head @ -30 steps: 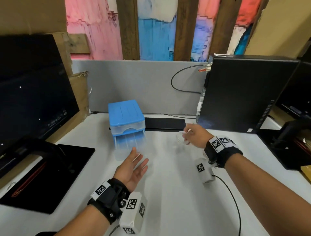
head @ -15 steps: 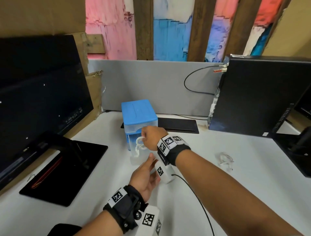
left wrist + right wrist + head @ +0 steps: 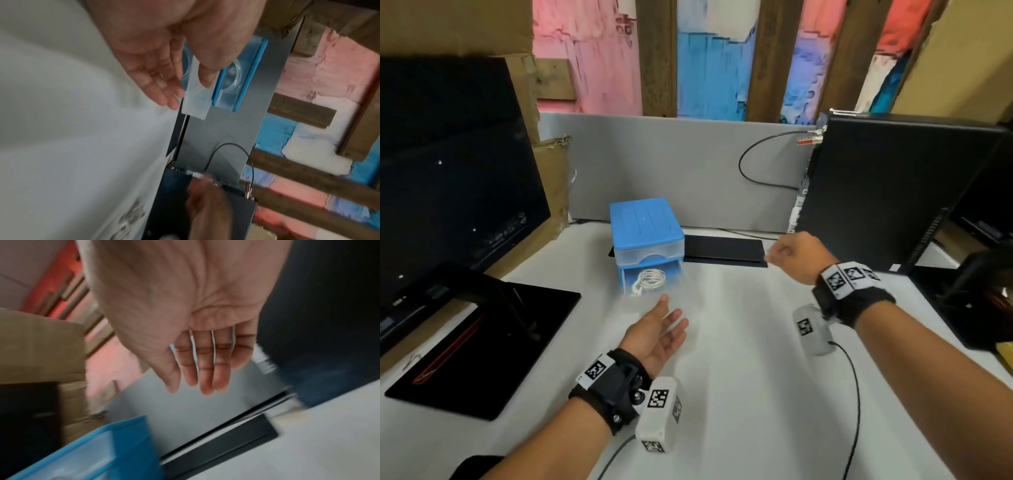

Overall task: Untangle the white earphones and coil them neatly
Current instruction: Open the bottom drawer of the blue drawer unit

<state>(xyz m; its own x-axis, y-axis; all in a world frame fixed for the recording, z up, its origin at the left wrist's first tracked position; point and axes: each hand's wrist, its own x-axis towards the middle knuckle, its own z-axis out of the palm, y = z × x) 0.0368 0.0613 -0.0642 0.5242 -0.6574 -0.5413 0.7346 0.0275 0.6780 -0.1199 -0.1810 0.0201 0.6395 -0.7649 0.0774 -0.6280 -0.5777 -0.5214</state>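
White desk [image 3: 722, 394]: coiled earphones [image 3: 649, 279] sit in drawer [image 3: 654, 301] of blue box [image 3: 643, 228]. Cord's light, floppy; pinch whole loop. Your left hand [image 3: 657, 335] and right hand [image 3: 796, 253] both open, empty.

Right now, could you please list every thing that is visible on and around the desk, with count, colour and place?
earphones: one, white, coiled, in the open bottom drawer
drawer unit: one, blue with clear drawers, back centre of the desk
desk: one, white
monitor: one, black, left
computer tower: one, black, right
flat pad: one, black, behind the unit, to its right
partition: one, grey, behind the desk
left hand: open, palm up, at the drawer front
right hand: open, empty, right of the unit
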